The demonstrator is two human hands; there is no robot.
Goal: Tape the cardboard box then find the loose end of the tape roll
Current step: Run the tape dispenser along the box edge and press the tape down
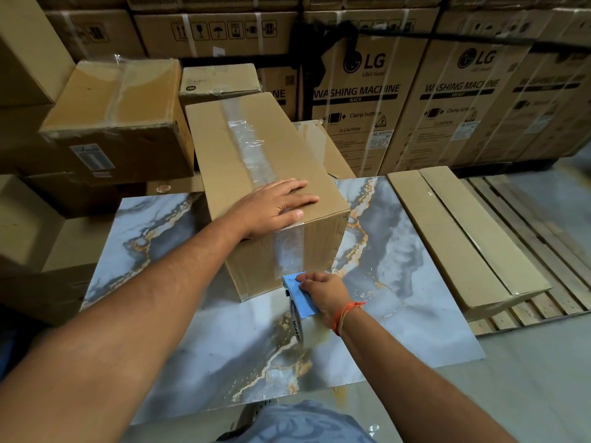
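1. Head view: marbled slab [399, 251] lying under both hands.
2. Box [256, 155] on slab, pinned under left hand [275, 207], palm flat, fingers spread.
3. Clear tape [289, 251] running from under left hand down to right.
4. Dispenser [299, 297] gripped by right hand [326, 294] at box's near face.

LG washer cartons [367, 100] behind; wood pallet [524, 225] rt.

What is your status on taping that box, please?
Left hand flat on box top. Right hand grips tape dispenser low on the near side, tape strip still attached. Nothing in the way.
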